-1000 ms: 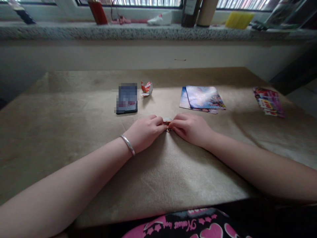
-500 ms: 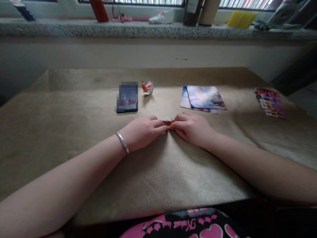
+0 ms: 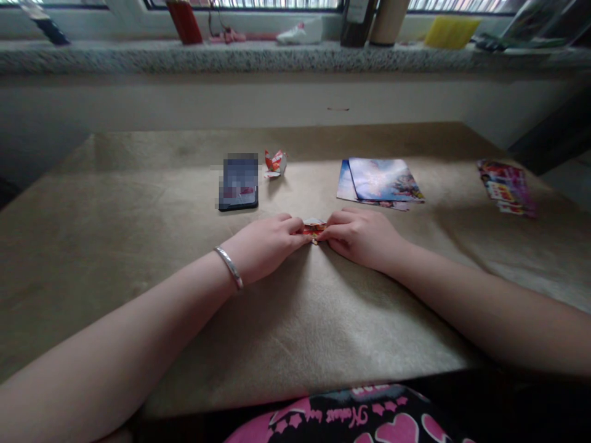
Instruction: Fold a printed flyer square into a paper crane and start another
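Between my two hands, low over the table, is a small piece of folded paper with a red and orange print and a pale upper edge. My left hand, a silver bangle at its wrist, pinches the paper's left end. Its right end is gripped by the fingers of my right hand. Fingers cover both ends, so only the middle shows. Beyond my left hand stands a folded red and white paper shape with pointed tips.
A phone with a blurred screen lies left of the paper shape. Glossy picture sheets overlap beyond my right hand. Several colourful printed papers lie far right. Behind the table, a stone windowsill holds bottles and a yellow block.
My fingertips have drawn slightly apart, and more of the paper's red middle shows between them. Both hands keep their grip. The view has shifted a little.
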A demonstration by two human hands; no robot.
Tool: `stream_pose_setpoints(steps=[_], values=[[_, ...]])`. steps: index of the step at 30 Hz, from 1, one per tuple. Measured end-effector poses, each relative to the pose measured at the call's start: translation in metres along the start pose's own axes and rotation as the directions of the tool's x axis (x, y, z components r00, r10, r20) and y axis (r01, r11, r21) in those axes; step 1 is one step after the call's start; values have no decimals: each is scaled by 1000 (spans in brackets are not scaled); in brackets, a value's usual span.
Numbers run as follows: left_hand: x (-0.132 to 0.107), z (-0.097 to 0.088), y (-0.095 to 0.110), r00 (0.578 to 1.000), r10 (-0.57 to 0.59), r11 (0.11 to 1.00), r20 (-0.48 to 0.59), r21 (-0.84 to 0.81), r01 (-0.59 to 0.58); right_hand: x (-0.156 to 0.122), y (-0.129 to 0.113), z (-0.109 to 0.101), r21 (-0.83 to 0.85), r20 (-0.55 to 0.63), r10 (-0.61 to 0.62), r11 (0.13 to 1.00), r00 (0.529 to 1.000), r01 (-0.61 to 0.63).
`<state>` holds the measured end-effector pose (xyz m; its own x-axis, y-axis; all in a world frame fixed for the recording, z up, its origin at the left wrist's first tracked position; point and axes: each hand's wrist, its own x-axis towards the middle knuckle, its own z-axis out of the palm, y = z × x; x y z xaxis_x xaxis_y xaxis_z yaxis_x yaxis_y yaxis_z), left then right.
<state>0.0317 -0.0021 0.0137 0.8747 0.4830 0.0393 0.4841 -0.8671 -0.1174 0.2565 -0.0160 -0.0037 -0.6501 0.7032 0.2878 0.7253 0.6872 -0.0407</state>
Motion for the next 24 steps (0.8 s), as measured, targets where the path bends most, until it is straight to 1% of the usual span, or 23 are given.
stream_pose_setpoints(steps=[4,7,12,16,21,24], values=[[-1,0,-5,999,-16,1000,44,-11,16,-1,4,1,2,3,-10,1000,1000,10],[-1,1,-8,998,-42,998,48,-45,44,-2,6,1,-4,-6,-23,1000,1000,23],[-2,4,-5,999,-27,998,23,-58,28,-2,6,3,23,-18,-16,1000,1000,17],[-2,5,-3,998,-61,997,-24,-59,59,-3,7,1,41,-11,-23,999,1000,24],[-3,4,-11,997,-51,983,-58,-178,40,-5,12,-4,41,-11,-53,998,999,53],[-3,4,-15,998,-32,983,-47,-183,23,-5,10,-6,-14,12,-90,996,996,91]])
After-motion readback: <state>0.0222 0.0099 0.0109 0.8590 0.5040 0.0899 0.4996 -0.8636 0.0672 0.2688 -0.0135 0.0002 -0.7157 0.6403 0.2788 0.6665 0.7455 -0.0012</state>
